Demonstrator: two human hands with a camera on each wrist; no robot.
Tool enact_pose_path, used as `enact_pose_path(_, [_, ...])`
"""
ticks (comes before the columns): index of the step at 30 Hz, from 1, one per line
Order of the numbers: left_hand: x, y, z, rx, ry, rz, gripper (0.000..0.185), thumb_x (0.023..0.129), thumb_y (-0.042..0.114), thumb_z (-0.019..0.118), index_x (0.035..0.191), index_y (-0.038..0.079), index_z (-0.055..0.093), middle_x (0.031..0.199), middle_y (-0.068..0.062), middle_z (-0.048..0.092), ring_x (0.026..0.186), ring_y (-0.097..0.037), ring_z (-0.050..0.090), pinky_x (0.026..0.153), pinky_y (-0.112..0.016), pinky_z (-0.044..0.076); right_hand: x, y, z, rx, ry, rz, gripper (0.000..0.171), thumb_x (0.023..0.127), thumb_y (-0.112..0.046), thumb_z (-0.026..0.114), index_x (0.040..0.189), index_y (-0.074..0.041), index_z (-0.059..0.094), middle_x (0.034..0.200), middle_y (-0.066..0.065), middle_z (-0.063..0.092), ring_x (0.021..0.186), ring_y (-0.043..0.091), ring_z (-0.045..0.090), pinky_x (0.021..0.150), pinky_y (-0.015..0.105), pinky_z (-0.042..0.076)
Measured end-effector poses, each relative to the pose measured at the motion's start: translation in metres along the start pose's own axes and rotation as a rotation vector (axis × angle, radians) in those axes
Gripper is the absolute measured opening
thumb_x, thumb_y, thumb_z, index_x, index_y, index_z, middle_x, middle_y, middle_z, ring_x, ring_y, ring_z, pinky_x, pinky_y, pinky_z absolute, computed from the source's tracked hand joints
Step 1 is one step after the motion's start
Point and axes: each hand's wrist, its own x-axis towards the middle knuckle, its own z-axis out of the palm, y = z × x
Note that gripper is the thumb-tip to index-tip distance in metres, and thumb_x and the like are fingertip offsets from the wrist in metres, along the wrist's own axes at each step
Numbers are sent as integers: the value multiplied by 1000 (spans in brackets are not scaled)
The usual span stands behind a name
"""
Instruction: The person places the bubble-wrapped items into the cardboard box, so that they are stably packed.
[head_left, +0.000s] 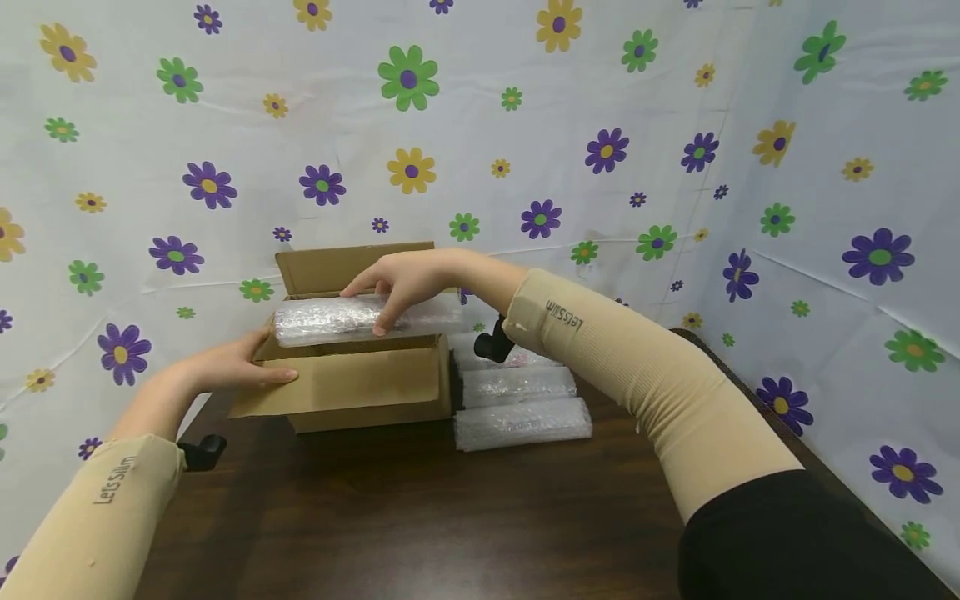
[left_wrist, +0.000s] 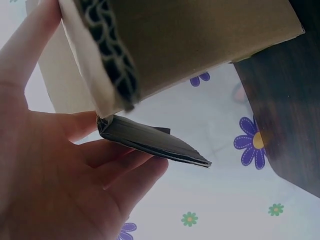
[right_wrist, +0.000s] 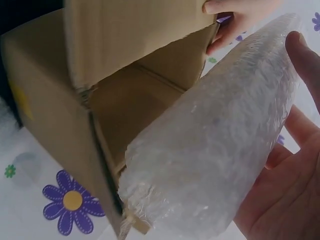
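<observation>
- Left hand (head_left: 238, 365) grips carton (head_left: 367, 385) at left end, apparently to steady it.
- Right hand (head_left: 411, 279) grips bubble-wrapped roll (head_left: 322, 322) over carton, apparently supporting its weight.

A creased white wall covering (head_left: 465, 167), flower-patterned in purple, green and yellow, spans ten to one o'clock, meeting a matching side wall (head_left: 817, 333) near two. A dark-brown wood-grain counter (head_left: 420, 508), glossy with pale reflected light, fills six o'clock.
</observation>
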Motion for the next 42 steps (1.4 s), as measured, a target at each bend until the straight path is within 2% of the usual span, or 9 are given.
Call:
enact_pose_path(3, [1, -1, 1, -33, 4, 25, 105, 89, 41, 68, 151, -8, -2, 149, -43, 7, 133, -62, 11, 101, -74, 18, 7, -4, -1, 17, 14, -6, 70, 84, -29, 77, 146, -23, 45, 145, -4, 47, 124, 16, 49, 98, 24, 42])
enact_pose_path(7, [1, -2, 1, -59, 6, 48, 104, 90, 37, 68, 152, -3, -5, 151, -41, 3, 134, -62, 10, 100, -75, 18, 18, -6, 2, 48, 53, -5, 70, 83, -26, 78, 146, -22, 46, 131, -2, 57, 108, 12, 56, 88, 22, 45])
enact_pose_path(10, [1, -2, 2, -74, 5, 61, 103, 90, 36, 68, 153, 0, -5, 152, -39, 2, 134, -62, 9, 100, -75, 18, 28, -4, 6, 30, 81, 3, 71, 83, -27, 78, 146, -23, 46, 129, -1, 57, 104, 12, 56, 85, 22, 44])
enact_pose_path(14, [2, -2, 1, -61, 8, 50, 103, 90, 38, 67, 152, -2, -4, 151, -40, 4, 134, -62, 11, 100, -75, 19, 41, 0, 12, 2, 94, 25, 72, 84, -29, 77, 147, -24, 43, 143, 0, 48, 115, 12, 54, 88, 21, 43])
enact_pose_path(23, [0, -2, 3, -49, 15, 37, 106, 88, 40, 69, 151, -5, -4, 150, -42, 5, 133, -62, 11, 102, -74, 19, 59, 14, 22, 47, 114, 74, 72, 87, -25, 75, 149, -20, 40, 149, 2, 43, 125, 18, 48, 96, 25, 42])
enact_pose_path(31, [-1, -1, 2, 7, 1, -20, 109, 88, 48, 66, 147, -16, 0, 146, -46, 8, 132, -63, 14, 103, -71, 20, 69, 20, 37, 63, 91, 133, 70, 90, -17, 70, 151, -18, 36, 156, 1, 33, 140, 17, 31, 108, 27, 34])
enact_pose_path(35, [-2, 0, 3, 28, 1, -35, 110, 88, 51, 65, 145, -18, 2, 145, -47, 9, 131, -63, 15, 103, -71, 21, 73, 23, 45, 106, 93, 154, 70, 90, -13, 69, 151, -18, 36, 156, 2, 32, 141, 17, 29, 108, 27, 34])
enact_pose_path(42, [-2, 0, 3, 22, 5, -31, 109, 88, 50, 64, 145, -19, 1, 144, -48, 8, 130, -64, 14, 103, -71, 21, 79, 26, 51, 112, 91, 147, 69, 90, -15, 69, 151, -17, 36, 155, 2, 34, 141, 18, 31, 107, 27, 35])
